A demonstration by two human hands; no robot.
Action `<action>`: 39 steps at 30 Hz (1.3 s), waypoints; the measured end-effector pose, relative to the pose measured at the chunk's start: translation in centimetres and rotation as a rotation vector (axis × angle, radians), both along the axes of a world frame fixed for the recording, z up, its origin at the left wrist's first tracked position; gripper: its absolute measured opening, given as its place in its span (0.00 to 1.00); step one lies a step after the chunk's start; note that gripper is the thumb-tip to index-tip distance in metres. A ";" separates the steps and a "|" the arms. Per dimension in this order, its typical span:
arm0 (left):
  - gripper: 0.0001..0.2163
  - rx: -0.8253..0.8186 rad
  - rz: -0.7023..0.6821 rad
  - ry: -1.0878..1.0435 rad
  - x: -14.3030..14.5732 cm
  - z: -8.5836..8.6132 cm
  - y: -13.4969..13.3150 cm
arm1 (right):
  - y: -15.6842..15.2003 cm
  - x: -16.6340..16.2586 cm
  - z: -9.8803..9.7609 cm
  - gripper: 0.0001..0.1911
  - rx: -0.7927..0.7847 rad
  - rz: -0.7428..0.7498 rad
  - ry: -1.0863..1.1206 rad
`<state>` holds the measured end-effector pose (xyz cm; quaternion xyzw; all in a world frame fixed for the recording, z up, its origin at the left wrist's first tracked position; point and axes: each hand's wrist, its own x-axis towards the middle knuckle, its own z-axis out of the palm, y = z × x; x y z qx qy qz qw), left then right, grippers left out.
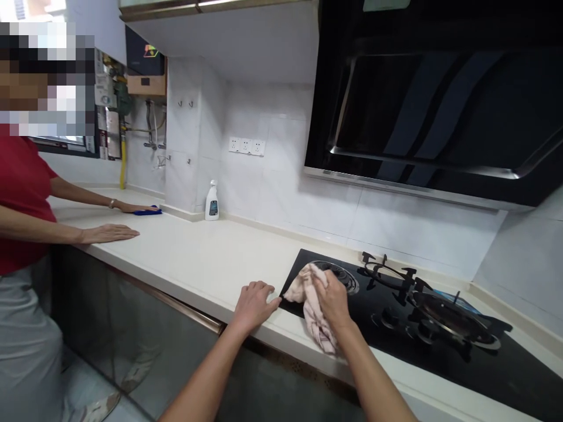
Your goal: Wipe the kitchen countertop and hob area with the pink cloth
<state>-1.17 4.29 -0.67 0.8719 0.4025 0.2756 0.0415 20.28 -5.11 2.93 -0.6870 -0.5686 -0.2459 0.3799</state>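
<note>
My right hand (333,298) grips a crumpled pale cloth with brownish stains (311,305). One part of the cloth lies over the left corner of the black gas stove (369,325), and another part hangs down over the counter's front edge. Just left of the stove's corner, my left hand (255,303) rests on the white countertop (193,258) with its fingers stretched out. A round burner (336,275) shows behind the cloth. Two dark knobs (389,317) stand on the stove's front part.
A white spray bottle (212,202) stands against the wall. At the left, a person in a red top (26,181) presses a blue cloth (148,210) on the counter. Black pan supports (391,272) sit on the stove's right half. A black range hood (422,105) overhangs the stove.
</note>
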 end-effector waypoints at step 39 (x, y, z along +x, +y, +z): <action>0.16 -0.073 -0.024 -0.035 -0.2 0.8 -0.8 | -7.8 3.3 -4.6 0.26 -0.052 -0.030 0.304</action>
